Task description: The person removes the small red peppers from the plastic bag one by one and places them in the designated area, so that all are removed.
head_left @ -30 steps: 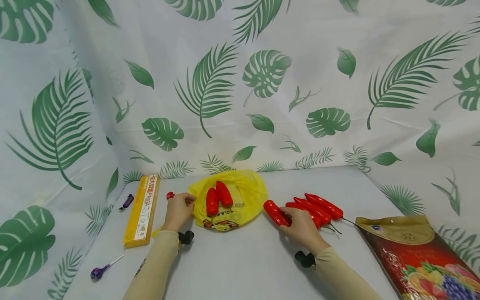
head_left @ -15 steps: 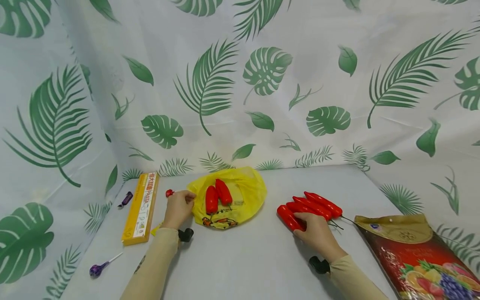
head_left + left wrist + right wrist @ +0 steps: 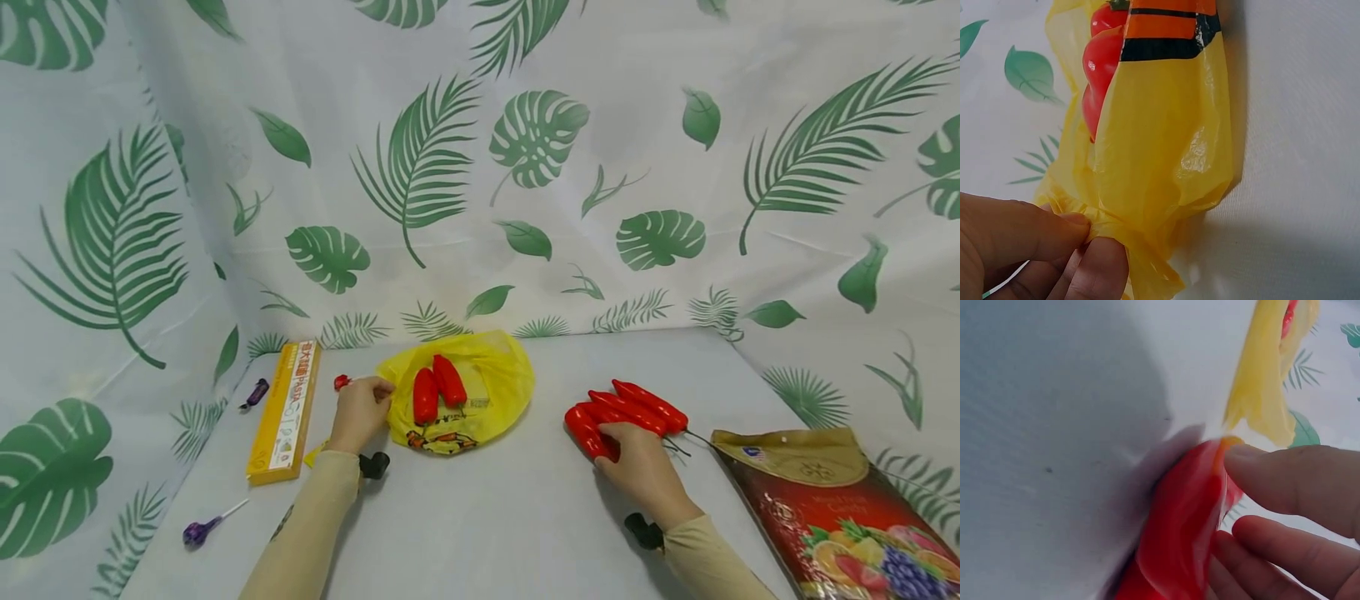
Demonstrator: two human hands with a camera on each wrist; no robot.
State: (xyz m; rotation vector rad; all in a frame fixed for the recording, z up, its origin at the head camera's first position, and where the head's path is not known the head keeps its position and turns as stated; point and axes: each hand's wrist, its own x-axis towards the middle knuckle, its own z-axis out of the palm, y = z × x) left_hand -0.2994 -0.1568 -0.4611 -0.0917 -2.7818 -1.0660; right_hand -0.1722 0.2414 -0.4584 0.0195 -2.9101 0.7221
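My left hand pinches the near-left edge of a yellow plastic bag; in the left wrist view, thumb and fingers gather its thin film. Two red chili peppers lie on the bag's open mouth in the head view. On the right, my right hand holds a red chili pepper low at the table, alongside several others lying in a slanted row with stems toward me. The right wrist view has the thumb on the glossy pepper and the fingers along its side, partly hidden.
Left of the bag stand a yellow pasta box, a purple wrapped candy and a purple lollipop. A small red item lies behind my left hand. A red and gold fruit pouch lies at the right.
My right hand has carried its chili pepper rightward and down beside the row of others. The left hand has kept its pinch on the bag.
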